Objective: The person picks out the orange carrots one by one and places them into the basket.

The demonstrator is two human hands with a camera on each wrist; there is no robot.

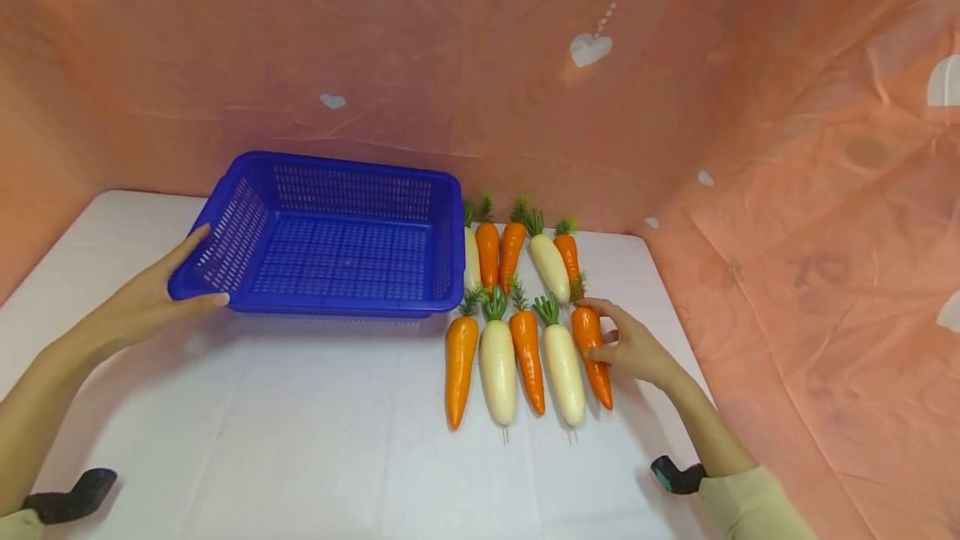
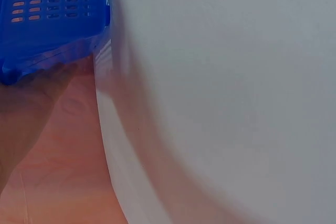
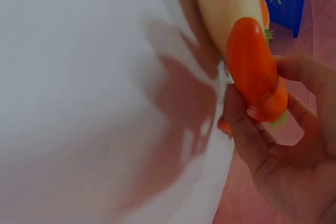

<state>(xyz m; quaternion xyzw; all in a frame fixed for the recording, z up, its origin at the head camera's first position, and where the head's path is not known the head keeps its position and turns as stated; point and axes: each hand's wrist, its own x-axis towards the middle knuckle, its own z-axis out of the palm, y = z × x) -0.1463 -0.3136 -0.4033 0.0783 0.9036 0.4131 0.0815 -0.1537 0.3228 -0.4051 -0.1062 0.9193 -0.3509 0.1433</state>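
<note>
My left hand [image 1: 153,294] grips the left end of a blue plastic basket [image 1: 345,304], thumb on the near corner. Its mesh floor is fully visible. In the left wrist view part of the hand [image 2: 29,111] shows below the basket's slotted wall [image 2: 52,3]. My right hand [image 1: 633,348] pinches the rightmost carrot [image 1: 587,325] of the front row between thumb and fingers. Seen from the right wrist, the carrot [image 3: 252,59] points its tip toward the camera. Just left of it lies a white radish [image 1: 564,377] with a green top.
Along the front row lie another carrot [image 1: 527,357], a white radish [image 1: 497,373] and an orange carrot [image 1: 461,369]. Behind them is a second row of carrots and radishes, its leftmost radish [image 1: 471,261] partly hidden by the basket. A pinkish-orange sheet [image 1: 525,107] hangs around the white table [image 1: 315,423].
</note>
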